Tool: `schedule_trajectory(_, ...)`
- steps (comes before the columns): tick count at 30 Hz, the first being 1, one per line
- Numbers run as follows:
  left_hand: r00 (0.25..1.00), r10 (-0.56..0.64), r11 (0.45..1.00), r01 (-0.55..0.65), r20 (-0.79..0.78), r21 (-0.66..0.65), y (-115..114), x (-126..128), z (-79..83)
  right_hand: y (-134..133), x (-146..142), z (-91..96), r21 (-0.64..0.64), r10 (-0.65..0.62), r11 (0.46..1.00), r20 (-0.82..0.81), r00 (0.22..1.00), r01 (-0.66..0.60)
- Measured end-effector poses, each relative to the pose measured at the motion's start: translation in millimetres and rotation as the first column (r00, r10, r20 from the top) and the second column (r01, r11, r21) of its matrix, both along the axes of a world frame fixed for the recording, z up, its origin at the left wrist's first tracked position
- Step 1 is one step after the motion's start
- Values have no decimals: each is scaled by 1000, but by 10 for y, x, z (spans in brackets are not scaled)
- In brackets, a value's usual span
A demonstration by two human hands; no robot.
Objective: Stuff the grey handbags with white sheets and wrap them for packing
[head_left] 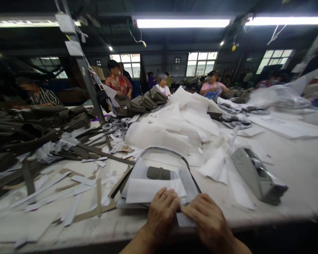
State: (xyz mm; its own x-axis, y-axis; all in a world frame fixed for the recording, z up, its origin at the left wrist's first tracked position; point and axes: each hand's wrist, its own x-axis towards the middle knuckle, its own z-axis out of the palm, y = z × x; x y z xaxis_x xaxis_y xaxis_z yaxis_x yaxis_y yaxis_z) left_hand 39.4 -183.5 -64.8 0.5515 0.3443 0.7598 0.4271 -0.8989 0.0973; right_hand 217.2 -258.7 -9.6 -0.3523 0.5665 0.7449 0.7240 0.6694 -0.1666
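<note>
Bag (pixel 159 173) on table (pixel 307 169); 1 tape dispenser (pixel 250 176) right, strips (pixel 99 197) left, sheets (pixel 172 132) behind.

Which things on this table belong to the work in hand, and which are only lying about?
Part of the job, it seems:
bag, right hand at its near side
white sheet, under the left hand
perhaps the tape dispenser, untouched

Probably just lying about:
paper strips, scattered at the left
dark strap, behind them

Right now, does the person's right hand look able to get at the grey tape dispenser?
Probably yes: the tape dispenser stands on that side, with only a thin white sheet seeming to lie between. The right hand is at the wrapped bag, so it would have to leave that first.
</note>
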Motion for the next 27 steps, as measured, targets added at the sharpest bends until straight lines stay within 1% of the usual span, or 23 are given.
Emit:
schedule_trajectory(3,998,-58,992,59,11,-108,-26,-54,159,187,4,80,-84,-55,995,-38,998,52)
schedule_trajectory(6,997,-81,968,76,-8,-239,-52,-92,263,352,38,30,-248,-127,963,-82,989,103)
schedule_trajectory(8,999,-38,958,39,11,-285,-63,-76,277,424,60,-26,-348,-174,929,-118,978,124)
schedule_trajectory(10,999,26,956,-11,47,-293,-61,-26,255,463,69,-56,-434,-217,892,-159,963,129)
schedule_trajectory(12,993,84,956,-58,79,-287,-51,35,217,473,58,-43,-493,-252,861,-199,947,126)
schedule_trajectory(14,988,117,958,-86,102,-274,-42,75,181,461,30,0,-499,-242,861,-231,942,99)
schedule_trajectory(18,991,86,974,-62,101,-217,-46,55,152,422,-31,63,-377,-79,926,-217,973,-8)
schedule_trajectory(19,993,74,976,-53,90,-212,-51,40,157,418,-42,59,-350,-53,936,-211,976,-25)
schedule_trajectory(20,994,70,975,-51,80,-216,-58,26,168,418,-49,48,-346,-52,938,-218,975,-27)
schedule_trajectory(21,995,68,973,-50,71,-226,-63,16,185,424,-55,31,-372,-76,928,-236,969,-18)
schedule_trajectory(22,996,65,970,-48,68,-238,-66,12,204,434,-60,12,-422,-120,907,-263,957,-2)
schedule_trajectory(23,995,66,968,-47,70,-248,-67,13,225,449,-63,-4,-484,-175,875,-288,942,14)
schedule_trajectory(25,994,73,964,-48,85,-262,-57,37,255,489,-65,-24,-606,-284,794,-310,907,42)
schedule_trajectory(27,991,86,965,-58,102,-254,-40,84,239,533,-58,-30,-677,-344,734,-301,890,55)
